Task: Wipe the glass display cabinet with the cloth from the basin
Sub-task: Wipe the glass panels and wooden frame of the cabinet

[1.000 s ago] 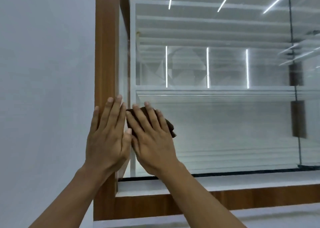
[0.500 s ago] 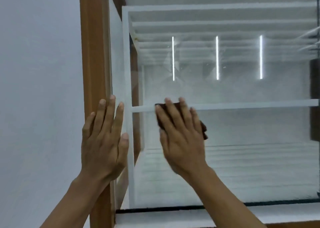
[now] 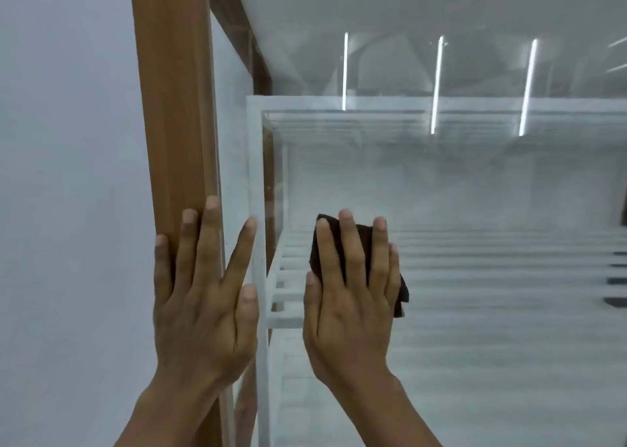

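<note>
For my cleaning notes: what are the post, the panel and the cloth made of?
Post: wood or wood-look laminate, brown, faint grain, satin.
Panel: clear glass; it mirrors ceiling lights.
Cloth: dark brown, soft fabric, matte, crumpled under the right hand.

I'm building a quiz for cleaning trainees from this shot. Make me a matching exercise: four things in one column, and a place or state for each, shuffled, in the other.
Things:
1. left hand
2. right hand
3. cloth
4. wooden post

Places or states:
A. dark brown, pinned flat against the glass
B. upright at the cabinet's left edge
C. bare, fingers spread across post and glass
D. pressing the cloth onto the pane

Pairs: 1-C, 2-D, 3-A, 4-B
</note>
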`<action>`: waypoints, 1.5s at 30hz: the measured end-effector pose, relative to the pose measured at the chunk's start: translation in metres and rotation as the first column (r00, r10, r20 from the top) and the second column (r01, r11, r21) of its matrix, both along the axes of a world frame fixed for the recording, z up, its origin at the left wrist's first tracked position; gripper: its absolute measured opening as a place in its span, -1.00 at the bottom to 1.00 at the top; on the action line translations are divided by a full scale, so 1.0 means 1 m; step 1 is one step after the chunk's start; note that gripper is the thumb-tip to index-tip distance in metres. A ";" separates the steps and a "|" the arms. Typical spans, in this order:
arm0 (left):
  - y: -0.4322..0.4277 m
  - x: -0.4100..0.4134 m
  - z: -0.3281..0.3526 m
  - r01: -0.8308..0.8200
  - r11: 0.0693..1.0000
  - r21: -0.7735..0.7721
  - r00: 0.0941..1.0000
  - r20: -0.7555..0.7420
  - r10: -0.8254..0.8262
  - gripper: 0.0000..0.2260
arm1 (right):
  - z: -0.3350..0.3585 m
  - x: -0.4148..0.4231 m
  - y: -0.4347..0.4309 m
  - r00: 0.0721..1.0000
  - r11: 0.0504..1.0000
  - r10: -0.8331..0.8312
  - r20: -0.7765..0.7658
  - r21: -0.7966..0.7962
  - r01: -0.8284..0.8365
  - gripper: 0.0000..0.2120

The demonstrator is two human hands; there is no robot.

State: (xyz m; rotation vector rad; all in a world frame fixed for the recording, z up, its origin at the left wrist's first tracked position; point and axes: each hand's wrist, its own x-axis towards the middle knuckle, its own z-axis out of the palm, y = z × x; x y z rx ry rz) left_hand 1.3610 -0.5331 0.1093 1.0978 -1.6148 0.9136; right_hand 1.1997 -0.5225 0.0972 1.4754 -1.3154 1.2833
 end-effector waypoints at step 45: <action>-0.021 0.036 0.201 0.333 0.937 -0.103 0.931 -0.125 -0.344 -0.39 | 0.241 -0.006 -0.007 0.999 0.998 -0.031 0.019 -0.057 0.032 -0.47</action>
